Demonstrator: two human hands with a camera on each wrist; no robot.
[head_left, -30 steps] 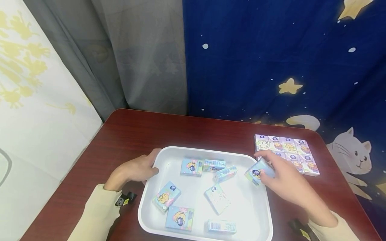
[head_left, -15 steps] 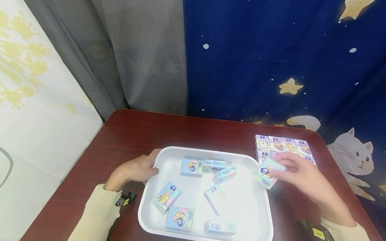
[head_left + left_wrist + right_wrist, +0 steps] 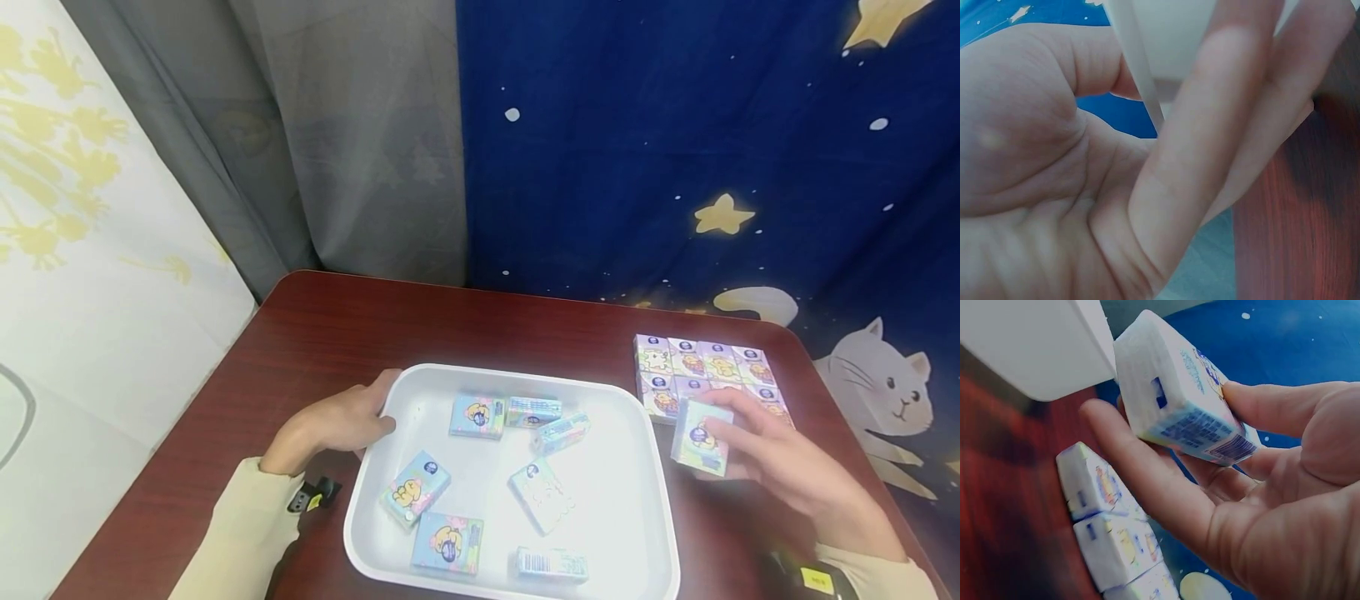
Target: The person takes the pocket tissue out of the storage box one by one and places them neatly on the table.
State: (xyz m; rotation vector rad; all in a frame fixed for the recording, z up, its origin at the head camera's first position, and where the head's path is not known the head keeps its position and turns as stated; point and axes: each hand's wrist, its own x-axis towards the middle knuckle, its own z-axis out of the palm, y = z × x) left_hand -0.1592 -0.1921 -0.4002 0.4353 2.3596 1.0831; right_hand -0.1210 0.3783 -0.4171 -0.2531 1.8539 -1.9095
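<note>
now packet [image 3: 697, 437] no longer over tray [image 3: 622, 508]

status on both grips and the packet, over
Left grip holding side of white tray. Right grip holding blue packet, outside tray. Purple packets close by, nothing visibly blocking.

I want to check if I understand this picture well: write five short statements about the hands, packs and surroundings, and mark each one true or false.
1. The left hand holds the tray. True.
2. The right hand holds nothing. False: it grips a light blue pack.
3. Seven packs lie in the tray. True.
4. The purple packs are inside the tray. False: they lie on the table.
5. The blue curtain shows a grey cat. True.
</note>
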